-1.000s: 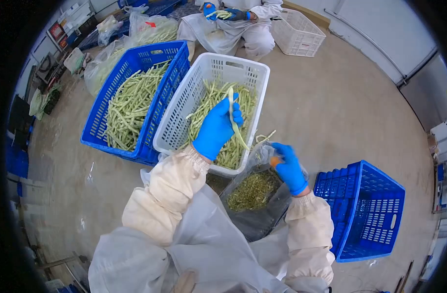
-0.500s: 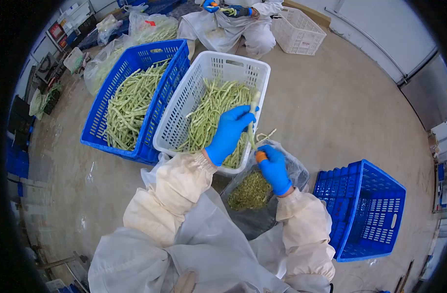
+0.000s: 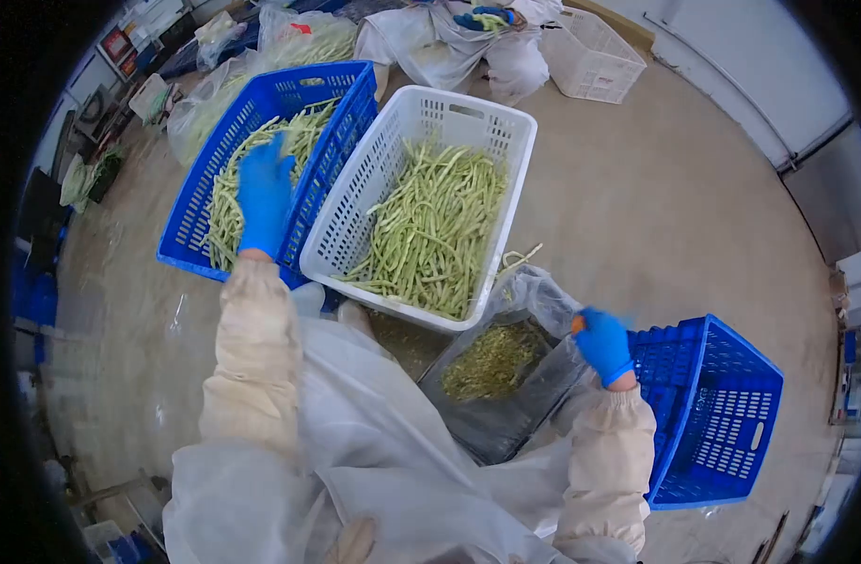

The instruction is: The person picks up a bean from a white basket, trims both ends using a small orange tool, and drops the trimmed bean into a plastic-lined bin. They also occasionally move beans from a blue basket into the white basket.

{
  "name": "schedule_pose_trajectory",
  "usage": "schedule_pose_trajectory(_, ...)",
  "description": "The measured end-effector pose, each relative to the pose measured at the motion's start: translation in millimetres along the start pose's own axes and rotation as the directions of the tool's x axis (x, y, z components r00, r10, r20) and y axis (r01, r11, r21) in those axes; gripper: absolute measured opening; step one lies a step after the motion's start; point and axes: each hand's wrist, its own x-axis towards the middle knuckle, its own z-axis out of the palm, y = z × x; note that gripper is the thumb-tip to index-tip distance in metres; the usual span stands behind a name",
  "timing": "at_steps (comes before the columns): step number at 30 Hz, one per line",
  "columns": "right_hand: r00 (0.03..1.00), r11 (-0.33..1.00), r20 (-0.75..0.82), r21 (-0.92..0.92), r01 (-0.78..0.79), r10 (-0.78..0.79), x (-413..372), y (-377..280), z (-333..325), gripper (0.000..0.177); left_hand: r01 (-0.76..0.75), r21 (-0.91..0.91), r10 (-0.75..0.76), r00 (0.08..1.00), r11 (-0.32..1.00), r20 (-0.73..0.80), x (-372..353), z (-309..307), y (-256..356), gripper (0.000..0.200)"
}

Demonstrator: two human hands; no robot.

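Note:
My left hand (image 3: 265,193), in a blue glove, is over the green beans (image 3: 303,132) in the blue crate (image 3: 179,226); its fingers are blurred, so any grip is unclear. To its right, a white crate (image 3: 331,211) holds a heap of long green beans (image 3: 435,226). My right hand (image 3: 603,344), also gloved in blue, is closed round a small orange object (image 3: 578,324), mostly hidden by the fingers. It is right of a lined bin (image 3: 463,423) with green scraps (image 3: 491,362) inside.
Empty-looking blue crates (image 3: 703,414) stand at the right. Across the crates, a co-worker's gloved hands (image 3: 487,19) hold beans, near another white crate (image 3: 595,56). Clear bags of beans (image 3: 303,42) lie at the upper left. A pale strand (image 3: 522,256) hangs over the bin's edge.
My left hand has moved left from the white crate to the blue crate. My right hand has moved right, away from the bin, with the orange object. The beans between my hands are gone from there.

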Motion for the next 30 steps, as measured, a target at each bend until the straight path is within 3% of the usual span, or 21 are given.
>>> schedule_pose_trajectory(1, 1.0, 1.0, 0.01, 0.006, 0.001, -0.001, -9.7, -4.1, 5.7, 0.011, 0.022, 0.3, 0.011, 0.994, 0.954, -0.107, 4.3, 4.6, -12.2, 0.039)
schedule_pose_trajectory(2, 0.986, 0.999, 0.164, -0.053, -0.013, 0.021, -18.1, -11.4, 12.1, 0.012, 0.022, 0.305, 0.008, 0.995, 0.952, -0.097, 8.1, 4.6, 2.6, 0.039)
schedule_pose_trajectory(3, 0.948, 0.993, 0.313, -0.113, -0.016, 0.051, -20.0, -18.4, 18.1, 0.013, 0.022, 0.164, -0.048, 0.986, 0.986, 0.157, 15.2, 5.7, 32.7, 0.041)
schedule_pose_trajectory(4, 0.944, 0.994, 0.325, -0.112, -0.014, 0.05, -15.8, -26.2, 18.8, 0.013, 0.062, 0.023, -0.066, 0.912, 0.998, 0.405, 17.8, 10.1, 47.6, 0.042)
schedule_pose_trajectory(6, 0.937, 0.994, 0.348, -0.108, 0.007, 0.032, -6.5, -41.9, 12.1, 0.016, -0.047, -0.279, 0.205, 0.792, 0.959, 0.574, -27.8, 116.4, 27.0, 0.04)
schedule_pose_trajectory(7, 0.933, 0.994, 0.359, -0.11, 0.002, 0.038, -0.6, -52.3, 6.2, 0.016, 0.002, -0.331, 0.266, 0.588, 0.944, 0.764, -46.4, 143.9, 43.8, 0.036)
schedule_pose_trajectory(8, 0.92, 0.996, 0.39, -0.087, -0.003, 0.037, 6.1, -63.4, -1.6, 0.017, -0.206, -0.405, 0.454, 0.417, 0.891, 0.788, -69.2, 164.9, 55.4, 0.031)
schedule_pose_trajectory(10, 0.901, 0.997, 0.429, -0.075, -0.026, 0.056, 15.2, -77.0, -4.0, 0.019, -0.456, -0.42, 0.489, 0.038, 0.785, 0.872, -112.7, 212.5, 72.0, 0.024)
schedule_pose_trajectory(12, 0.937, 0.998, 0.344, -0.025, 0.064, -0.051, 18.3, -82.5, -1.5, 0.019, -0.426, -0.407, 0.431, -0.044, 0.808, 0.901, -183.5, 286.5, 48.1, 0.021)
schedule_pose_trajectory(14, 0.936, 0.996, 0.349, -0.058, 0.071, -0.046, 20.8, -85.8, -0.1, 0.018, -0.409, -0.364, 0.337, -0.139, 0.837, 0.931, -203.0, 299.7, 51.0, 0.02)
schedule_pose_trajectory(15, 0.936, 0.992, 0.345, -0.073, 0.099, -0.068, 23.1, -87.2, 0.4, 0.017, -0.41, -0.378, 0.35, -0.143, 0.83, 0.926, -214.9, 308.3, 47.9, 0.02)
schedule_pose_trajectory(17, 0.938, 0.994, 0.342, -0.07, 0.089, -0.059, 28.4, -91.3, -2.9, 0.016, -0.327, -0.182, 0.208, 0.046, 0.927, 0.977, -228.3, 316.7, 49.3, 0.017)
schedule_pose_trajectory(18, 0.939, 0.994, 0.339, -0.056, 0.09, -0.066, 28.4, -92.4, -4.5, 0.015, -0.328, -0.186, 0.211, 0.043, 0.926, 0.977, -226.9, 317.4, 52.4, 0.017)
schedule_pose_trajectory(21, 0.942, 0.995, 0.328, -0.046, 0.091, -0.071, 25.7, -92.9, -7.0, 0.011, -0.358, -0.175, 0.27, 0.235, 0.917, 0.934, -202.4, 301.4, 57.2, 0.017)
schedule_pose_trajectory(25, 0.958, 0.992, 0.27, -0.048, 0.116, -0.099, 20.3, -86.8, -2.6, 0.008, -0.337, -0.319, 0.413, 0.263, 0.886, 0.872, -152.4, 271.5, 53.5, 0.025)
schedule_pose_trajectory(26, 0.961, 0.995, 0.261, -0.019, 0.098, -0.09, 19.9, -85.4, -3.5, 0.006, 0.076, -0.343, 0.313, 0.259, 0.936, 0.914, -122.8, 230.9, 70.2, 0.032)
schedule_pose_trajectory(27, 0.965, 0.997, 0.251, 0.012, 0.08, -0.08, 19.2, -84.3, -3.5, 0.005, 0.474, -0.304, 0.225, 0.218, 0.826, 0.95, -97.6, 193.7, 85.5, 0.04)
schedule_pose_trajectory(29, 0.981, 0.99, 0.163, 0.113, 0.084, -0.101, 17.8, -78.9, 3.8, 0.006, 0.743, -0.231, 0.25, 0.089, 0.628, 0.964, -68.5, 146.0, 102.6, 0.054)
schedule_pose_trajectory(30, 0.99, 0.975, 0.089, 0.203, 0.087, -0.107, 18.4, -78.6, 5.6, 0.006, 0.84, -0.228, 0.262, 0.107, 0.492, 0.959, -52.6, 107.0, 120.2, 0.053)
